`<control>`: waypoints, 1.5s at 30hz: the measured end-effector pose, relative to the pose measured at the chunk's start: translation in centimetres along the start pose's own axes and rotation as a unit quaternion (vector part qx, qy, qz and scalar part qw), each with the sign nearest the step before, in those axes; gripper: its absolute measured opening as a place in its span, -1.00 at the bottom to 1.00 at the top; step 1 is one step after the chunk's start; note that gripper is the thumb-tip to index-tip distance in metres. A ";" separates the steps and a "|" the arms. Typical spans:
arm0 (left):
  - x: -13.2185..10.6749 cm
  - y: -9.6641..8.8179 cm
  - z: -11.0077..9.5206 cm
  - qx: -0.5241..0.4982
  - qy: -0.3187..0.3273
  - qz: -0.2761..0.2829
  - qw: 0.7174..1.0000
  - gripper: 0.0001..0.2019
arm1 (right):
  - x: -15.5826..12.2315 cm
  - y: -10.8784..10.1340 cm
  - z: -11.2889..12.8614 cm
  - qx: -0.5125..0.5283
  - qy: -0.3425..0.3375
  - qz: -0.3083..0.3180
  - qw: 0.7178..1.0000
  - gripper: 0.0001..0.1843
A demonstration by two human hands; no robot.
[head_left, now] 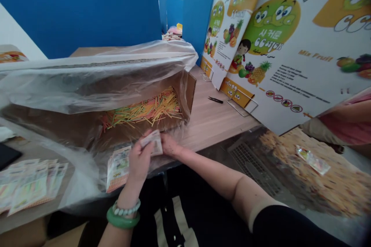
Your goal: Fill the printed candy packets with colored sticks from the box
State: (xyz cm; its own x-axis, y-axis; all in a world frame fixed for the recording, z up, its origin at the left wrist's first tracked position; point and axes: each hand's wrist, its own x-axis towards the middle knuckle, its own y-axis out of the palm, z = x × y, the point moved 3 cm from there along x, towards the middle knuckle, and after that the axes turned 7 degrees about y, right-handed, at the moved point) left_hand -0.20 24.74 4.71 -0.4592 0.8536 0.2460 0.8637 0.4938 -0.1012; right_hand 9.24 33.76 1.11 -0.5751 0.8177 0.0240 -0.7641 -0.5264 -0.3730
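Low in the middle, my left hand [142, 158] grips a small candy packet [155, 142], with the thumb across its face. At the packet's right edge is my right hand [170, 144]; its fingers are partly behind the packet, so I cannot tell whether they pinch it. Beneath my left wrist lies a stack of printed packets [118, 166] at the table's front edge. Just beyond both hands, a cardboard box [189, 92] lined with clear plastic holds a heap of thin coloured candy sticks [145, 108].
More filled packets [31, 185] lie fanned at the left, near a dark flat object [8, 154]. Black tweezers [216, 100] rest right of the box. Large printed cartons [266, 46] stand at the right. Below, a grey crate [255, 166] and another person's arm [348, 117] show.
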 end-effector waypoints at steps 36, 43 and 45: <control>-1.8 -1.7 0.1 0.013 -0.101 0.038 0.994 -0.73 | -2.8 -3.6 9.9 0.436 -0.043 0.006 0.899 -0.70; -2.1 -1.5 0.4 -0.001 -0.102 0.069 0.992 -0.71 | -2.9 -2.5 10.3 0.455 -0.063 -0.046 0.887 -0.70; -2.2 -1.5 0.6 -0.021 -0.114 0.062 0.991 -0.69 | -2.8 -2.3 10.1 0.458 -0.063 -0.055 0.885 -0.69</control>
State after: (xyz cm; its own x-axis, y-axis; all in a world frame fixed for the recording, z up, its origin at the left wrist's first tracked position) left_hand -0.57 22.24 3.78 -0.3803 0.9248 0.0096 0.9219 0.3799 -0.0759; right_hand 9.64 30.33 11.26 -0.4669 0.8735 0.1376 -0.7005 -0.4603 0.5454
